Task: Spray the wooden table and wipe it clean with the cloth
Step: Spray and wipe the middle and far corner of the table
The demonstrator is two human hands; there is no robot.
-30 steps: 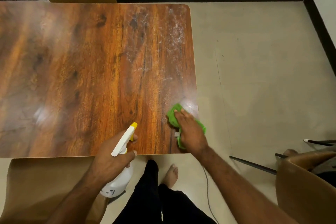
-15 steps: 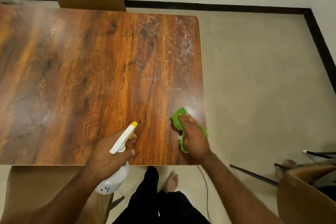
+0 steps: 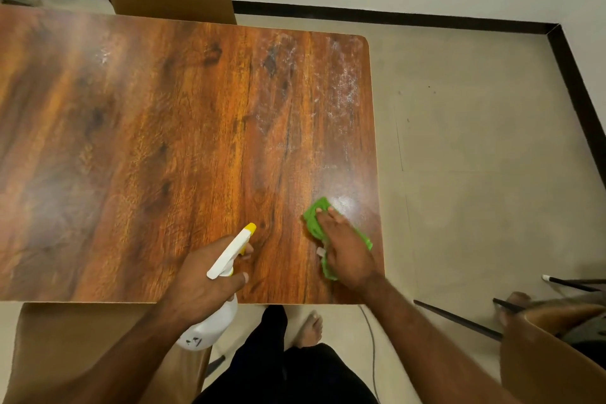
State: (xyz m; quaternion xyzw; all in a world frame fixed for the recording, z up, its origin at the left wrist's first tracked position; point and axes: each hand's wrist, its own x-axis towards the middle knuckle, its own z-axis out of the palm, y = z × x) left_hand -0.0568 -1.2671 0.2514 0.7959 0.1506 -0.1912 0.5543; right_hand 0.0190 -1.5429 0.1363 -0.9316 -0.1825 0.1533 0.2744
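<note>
The right hand (image 3: pixel 347 249) presses flat on the green cloth (image 3: pixel 316 221); white spray marks (image 3: pixel 344 88) lie straight ahead on the brown wooden worktop (image 3: pixel 147 157). The left hand (image 3: pixel 200 285) grips the white spray bottle (image 3: pixel 213 325).

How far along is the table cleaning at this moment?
Done: spray is on the wooden table; whitish spray marks cover its far right part. In hand: the right hand presses the green cloth flat at the near right corner, while the left hand grips the spray bottle. Left: wiping those marks and likely the rest of the top.
</note>
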